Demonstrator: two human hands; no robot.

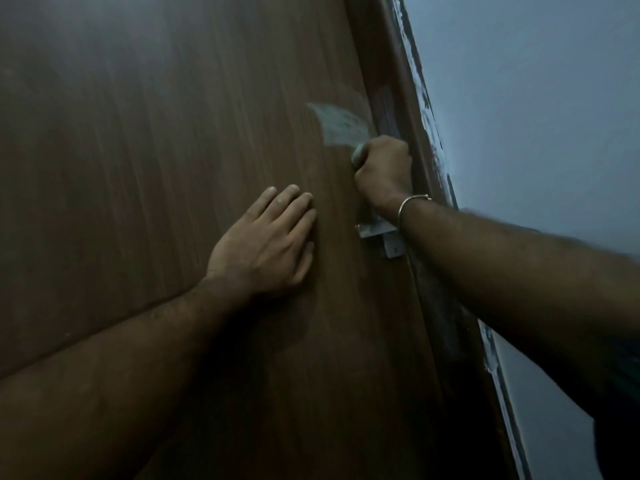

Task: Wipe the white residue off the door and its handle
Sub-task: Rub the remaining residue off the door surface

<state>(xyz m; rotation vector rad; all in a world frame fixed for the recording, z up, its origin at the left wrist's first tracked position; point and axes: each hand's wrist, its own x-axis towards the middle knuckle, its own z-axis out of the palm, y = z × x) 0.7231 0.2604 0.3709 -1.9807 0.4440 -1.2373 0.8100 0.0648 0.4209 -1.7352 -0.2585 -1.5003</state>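
Door [156, 150]: fills frame's left and centre; rigid, likely swings when pushed, so brace it.
Residue [337, 123]: pale smear, upper right of centre.
Left hand [266, 244]: fingers straight, flat on door.
Right hand [382, 166]: fisted round something pale, probably a cloth, below smear.
Handle [382, 237]: metal, mostly behind right wrist.
Frame [408, 109]: paint-flecked, crowding the smear.

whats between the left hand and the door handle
In the head view, only bare brown door lies between the left hand, flat on the door, and the metal handle.
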